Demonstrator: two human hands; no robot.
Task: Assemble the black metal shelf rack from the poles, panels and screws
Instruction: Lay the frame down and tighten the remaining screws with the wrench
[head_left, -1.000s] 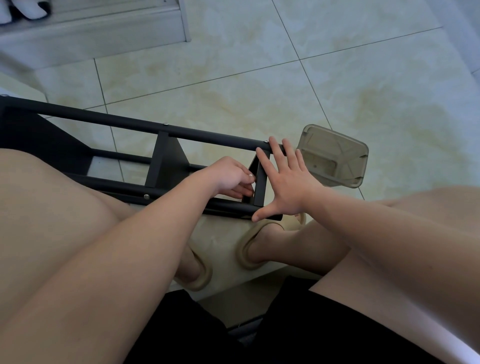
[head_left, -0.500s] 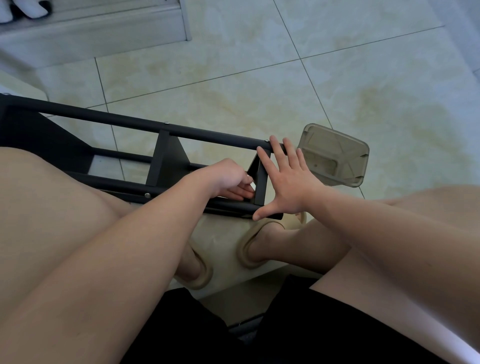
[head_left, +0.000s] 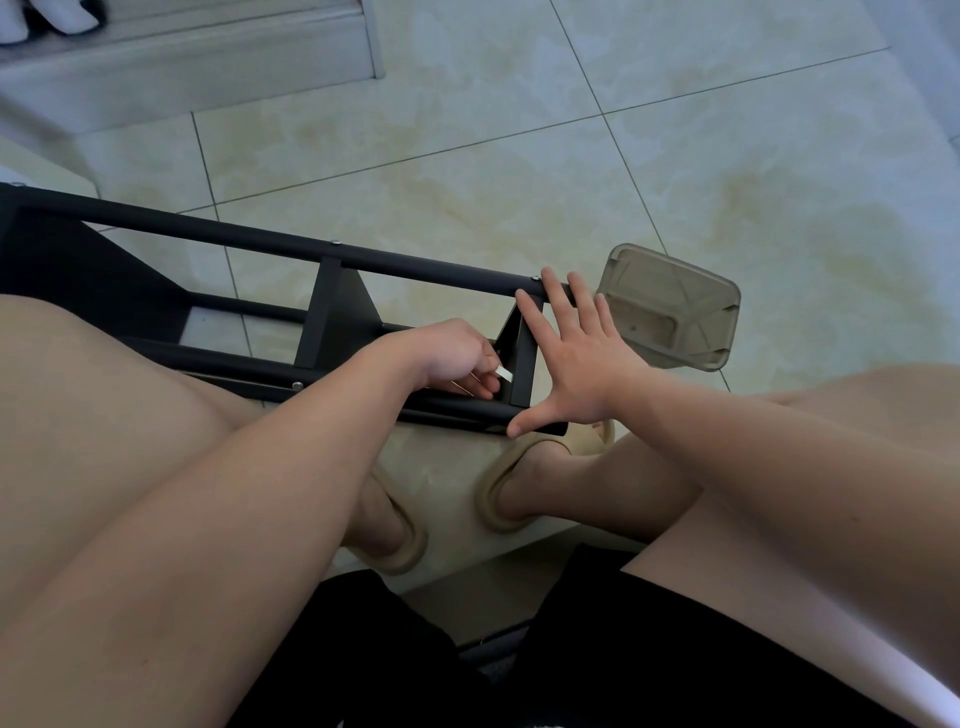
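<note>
On the pale tiled floor (head_left: 467, 156), between the seated person's knees, the black metal shelf rack (head_left: 260, 241) lies on its side, well along. Its long round poles already carry a middle panel (head_left: 327, 317) and an end panel (head_left: 522, 358), and silver screw heads (head_left: 332, 242) show at several joints. Judging by the hands, the near joint of the end panel is the one being fastened.

The right hand (head_left: 587, 374) lies flat with fingers spread, pressing against the end panel and both poles. The left hand (head_left: 452, 358) is curled, pinching a small pale strip (head_left: 503, 373) at that joint.

Whether the strip is a tool or a fitting I cannot tell, and the screw under it is hidden. The rack's far left end is cut off, so remaining panels cannot be counted. A translucent grey plastic tub (head_left: 670, 312) sits just beyond the right hand, its contents unclear.
</note>
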